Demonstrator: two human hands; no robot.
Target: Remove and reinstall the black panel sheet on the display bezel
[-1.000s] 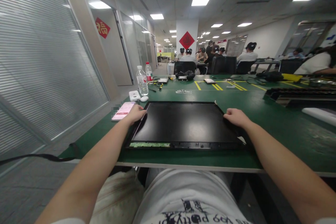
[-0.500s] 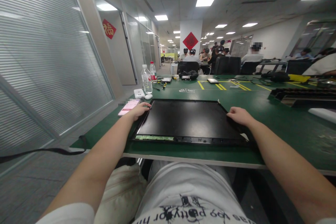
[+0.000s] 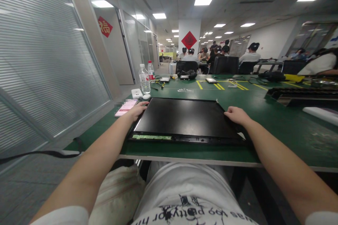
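Note:
A black LCD screen panel (image 3: 182,116) lies flat in a dark frame (image 3: 206,140) on the green table in front of me. Along the near left border of the frame runs a green circuit board strip (image 3: 151,137). My left hand (image 3: 137,110) is at the far left edge, its fingers curled over the border and its thumb hidden. At the right edge, my right hand (image 3: 236,115) is closed in a pinch on the dark border. A small pale tab (image 3: 241,135) shows at the near right corner.
A phone (image 3: 126,108) lies beside my left hand, with a white case (image 3: 136,94) and two bottles (image 3: 145,79) behind it. Dark slotted bars (image 3: 293,96) and a white strip (image 3: 320,115) lie to the right. Cables and small parts lie farther back. Several people sit beyond.
The whole view has shifted slightly, so things appear a little farther left. Both hands keep their places on the edges, and the screen shows little or no movement.

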